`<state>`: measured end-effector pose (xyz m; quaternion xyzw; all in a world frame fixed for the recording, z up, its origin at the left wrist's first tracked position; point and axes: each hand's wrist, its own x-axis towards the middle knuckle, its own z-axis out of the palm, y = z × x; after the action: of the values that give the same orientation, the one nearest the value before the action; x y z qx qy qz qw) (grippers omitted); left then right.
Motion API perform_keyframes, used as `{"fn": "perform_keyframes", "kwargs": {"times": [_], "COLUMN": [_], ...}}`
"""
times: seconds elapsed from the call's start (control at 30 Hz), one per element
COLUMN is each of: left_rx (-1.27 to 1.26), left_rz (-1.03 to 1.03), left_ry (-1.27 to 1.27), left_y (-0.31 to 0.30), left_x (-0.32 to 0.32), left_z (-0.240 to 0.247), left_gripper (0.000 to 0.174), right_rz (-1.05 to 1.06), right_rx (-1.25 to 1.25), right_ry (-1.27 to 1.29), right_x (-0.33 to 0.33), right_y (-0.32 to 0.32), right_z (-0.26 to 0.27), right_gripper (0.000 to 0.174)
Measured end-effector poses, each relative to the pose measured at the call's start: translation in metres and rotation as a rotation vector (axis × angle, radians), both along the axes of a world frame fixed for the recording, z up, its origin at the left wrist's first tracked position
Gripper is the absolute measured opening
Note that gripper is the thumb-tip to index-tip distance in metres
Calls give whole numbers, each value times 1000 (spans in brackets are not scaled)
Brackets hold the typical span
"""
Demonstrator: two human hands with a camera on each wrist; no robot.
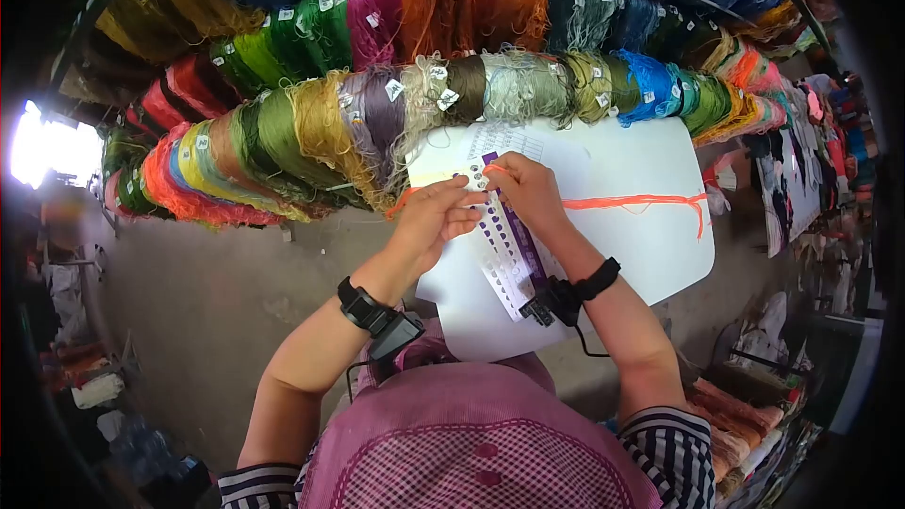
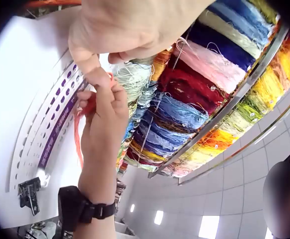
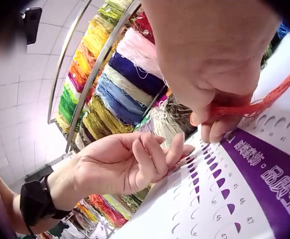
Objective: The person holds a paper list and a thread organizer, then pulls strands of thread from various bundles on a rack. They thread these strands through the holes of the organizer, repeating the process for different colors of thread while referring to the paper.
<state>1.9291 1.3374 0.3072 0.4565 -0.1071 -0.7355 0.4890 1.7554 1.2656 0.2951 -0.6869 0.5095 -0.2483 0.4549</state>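
My right hand point(image 1: 531, 196) pinches a bundle of orange-red thread point(image 1: 622, 202) at the top end of a punched card point(image 1: 492, 269). The card is white, with a purple band, rows of half-moon holes and printed numbers. In the right wrist view the thread point(image 3: 279, 92) runs from under the right fingers toward the upper right. My left hand point(image 1: 436, 217) hovers over the card's left edge. The right wrist view shows that left hand point(image 3: 125, 167) palm up, its fingers loosely bent beside the holes. A short orange piece point(image 1: 401, 203) shows behind it in the head view.
A white board point(image 1: 650, 165) lies under the card, with a printed sheet point(image 1: 509, 139) near its far edge. Beyond it hang racks of coloured thread skeins point(image 1: 528, 85) with small paper tags. Folded cloths point(image 1: 740, 424) lie at the lower right. Black cameras point(image 1: 382, 320) are strapped to both wrists.
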Motion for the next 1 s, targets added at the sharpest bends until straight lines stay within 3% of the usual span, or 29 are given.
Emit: {"fn": "perform_keyframes", "kwargs": {"times": [0.17, 0.23, 0.27, 0.33, 0.53, 0.73, 0.87, 1.0], "left_rx": [21, -46, -45, -124, -179, -124, -71, -58], "left_rz": [51, -11, -7, -45, -48, -164, -84, 28], "left_ry": [-16, -91, -94, -279, -372, -454, -369, -75], "left_y": [-1, -1, -1, 0, -2, -7, 6, 20], "left_x": [-7, -7, -6, -5, -18, -20, 4, 20], "left_z": [0, -3, -5, -6, -8, -16, -4, 5], "left_gripper": [34, 30, 30, 25, 17, 16, 16, 15], "right_rz": [-24, 68, 72, 48, 29, 14, 13, 42], "right_rx": [-97, -383, -383, -285, -1, 10, -4, 1], "right_ry": [123, 205, 201, 51, -90, -85, -133, -59], "right_x": [8, 9, 8, 4, -14, -16, -20, -20], "right_y": [0, 4, 7, 16, 27, 34, 33, 33], "right_z": [-7, -10, -9, 2, 12, 21, 10, 8], "right_gripper": [17, 16, 16, 17, 18, 25, 28, 31]}}
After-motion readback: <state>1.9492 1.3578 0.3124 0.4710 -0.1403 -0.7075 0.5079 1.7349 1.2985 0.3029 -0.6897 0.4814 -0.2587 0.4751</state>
